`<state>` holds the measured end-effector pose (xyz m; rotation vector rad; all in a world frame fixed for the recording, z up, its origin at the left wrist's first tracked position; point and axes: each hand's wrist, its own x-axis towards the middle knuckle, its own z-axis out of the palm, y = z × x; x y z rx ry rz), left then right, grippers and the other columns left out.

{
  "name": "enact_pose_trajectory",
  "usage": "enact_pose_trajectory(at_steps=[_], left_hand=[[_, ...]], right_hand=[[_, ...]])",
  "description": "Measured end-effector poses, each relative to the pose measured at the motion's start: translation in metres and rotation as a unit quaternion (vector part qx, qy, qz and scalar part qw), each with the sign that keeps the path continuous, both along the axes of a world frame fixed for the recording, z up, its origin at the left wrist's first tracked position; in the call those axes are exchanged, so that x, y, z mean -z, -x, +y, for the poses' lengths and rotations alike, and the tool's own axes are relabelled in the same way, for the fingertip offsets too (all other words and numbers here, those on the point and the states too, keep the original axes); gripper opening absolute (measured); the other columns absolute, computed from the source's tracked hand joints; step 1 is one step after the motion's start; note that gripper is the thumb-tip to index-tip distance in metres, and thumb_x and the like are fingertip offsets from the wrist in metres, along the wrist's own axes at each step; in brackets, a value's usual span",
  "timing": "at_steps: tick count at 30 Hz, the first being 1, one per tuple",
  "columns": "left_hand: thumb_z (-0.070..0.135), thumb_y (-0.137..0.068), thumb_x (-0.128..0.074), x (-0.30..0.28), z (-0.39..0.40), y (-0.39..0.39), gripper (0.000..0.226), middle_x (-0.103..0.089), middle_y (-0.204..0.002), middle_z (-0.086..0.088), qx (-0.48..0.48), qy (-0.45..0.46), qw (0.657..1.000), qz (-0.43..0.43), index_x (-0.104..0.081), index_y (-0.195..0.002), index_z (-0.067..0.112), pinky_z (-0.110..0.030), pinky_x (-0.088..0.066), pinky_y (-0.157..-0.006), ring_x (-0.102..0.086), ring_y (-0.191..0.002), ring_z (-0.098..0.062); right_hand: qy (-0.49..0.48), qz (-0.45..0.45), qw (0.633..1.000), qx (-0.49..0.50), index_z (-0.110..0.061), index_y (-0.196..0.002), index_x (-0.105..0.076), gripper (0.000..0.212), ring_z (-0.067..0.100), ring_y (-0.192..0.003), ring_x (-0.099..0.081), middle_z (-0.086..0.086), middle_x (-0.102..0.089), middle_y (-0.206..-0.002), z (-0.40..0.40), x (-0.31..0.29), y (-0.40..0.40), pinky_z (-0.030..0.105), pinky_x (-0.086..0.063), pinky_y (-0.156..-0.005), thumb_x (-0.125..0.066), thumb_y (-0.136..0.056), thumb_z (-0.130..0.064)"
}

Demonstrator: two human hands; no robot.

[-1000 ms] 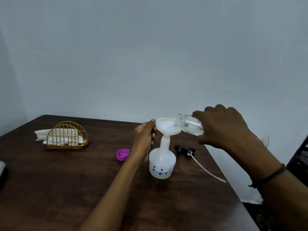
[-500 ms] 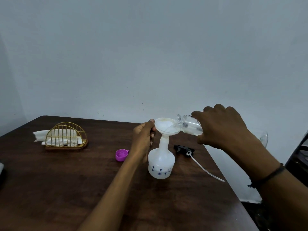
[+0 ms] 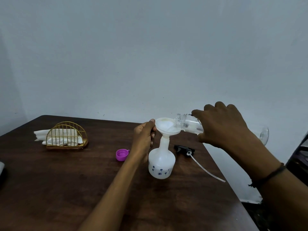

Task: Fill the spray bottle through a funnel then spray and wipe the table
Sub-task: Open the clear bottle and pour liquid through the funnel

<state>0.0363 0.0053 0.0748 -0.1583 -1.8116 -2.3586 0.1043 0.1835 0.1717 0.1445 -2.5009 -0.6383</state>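
Observation:
A white spray bottle (image 3: 161, 162) with small blue flowers stands upright on the dark wooden table (image 3: 58, 180). A white funnel (image 3: 166, 126) sits in its neck. My left hand (image 3: 144, 137) pinches the funnel's left rim. My right hand (image 3: 221, 125) grips a clear plastic bottle (image 3: 186, 123), tipped nearly level, its open mouth over the funnel's right edge. The black spray head (image 3: 184, 149) with its white dip tube (image 3: 206, 169) lies on the table to the right of the spray bottle.
A purple cap (image 3: 122, 154) lies left of the spray bottle. A gold wire holder (image 3: 66, 135) with white napkins stands at the back left. The table's right edge runs close behind the spray head. A dark object (image 3: 2, 172) sits at the far left edge.
The clear bottle's mouth has risen a little at the funnel's edge. Both hands and the spray bottle keep their places.

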Motion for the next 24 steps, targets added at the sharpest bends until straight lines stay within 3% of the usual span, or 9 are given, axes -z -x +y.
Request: enact_pose_trajectory(at_steps=[11,16,20,24], left_hand=[[0.032,-0.098,-0.051,0.000,0.000,-0.001,0.038,-0.038,-0.053,0.003,0.003,-0.002,1.000,-0.002,-0.048,-0.063,0.017,-0.018,-0.024,-0.041,-0.029,-0.044,-0.005],[0.032,-0.098,-0.051,-0.001,0.000,-0.001,0.038,-0.039,-0.052,0.004,0.003,-0.001,1.000,-0.002,-0.048,-0.063,0.017,-0.018,-0.024,-0.041,-0.029,-0.044,-0.006],[0.033,-0.097,-0.051,-0.001,0.000,-0.002,0.038,-0.038,-0.052,0.004,0.003,-0.002,1.000,-0.005,-0.048,-0.062,0.018,-0.018,-0.024,-0.041,-0.029,-0.044,-0.005],[0.035,-0.097,-0.051,0.000,0.000,-0.001,0.038,-0.039,-0.052,0.004,0.000,0.002,1.000,-0.009,-0.049,-0.063,0.017,-0.017,-0.026,-0.041,-0.030,-0.044,-0.005]], right_hand=[[-0.005,0.004,1.000,-0.001,-0.031,-0.129,-0.053,0.052,0.028,-0.098,-0.051,0.000,-0.060,-0.104,-0.004,0.002,-0.001,0.035,-0.024,-0.072,-0.064,-0.078,-0.032],[-0.013,0.034,0.999,0.004,-0.028,-0.117,-0.061,0.048,0.029,-0.089,-0.050,0.000,-0.059,-0.093,-0.001,0.007,0.006,0.035,-0.023,-0.070,-0.067,-0.070,-0.022],[-0.036,0.100,0.994,-0.016,-0.022,-0.098,-0.068,0.046,0.030,-0.076,-0.047,0.003,-0.053,-0.075,-0.001,0.014,0.011,0.037,-0.019,-0.067,-0.068,-0.054,-0.006],[-0.048,0.133,0.989,-0.047,-0.019,-0.100,-0.068,0.054,0.036,-0.087,-0.053,0.007,-0.058,-0.086,-0.003,0.019,0.014,0.043,-0.025,-0.080,-0.067,-0.051,0.002]])
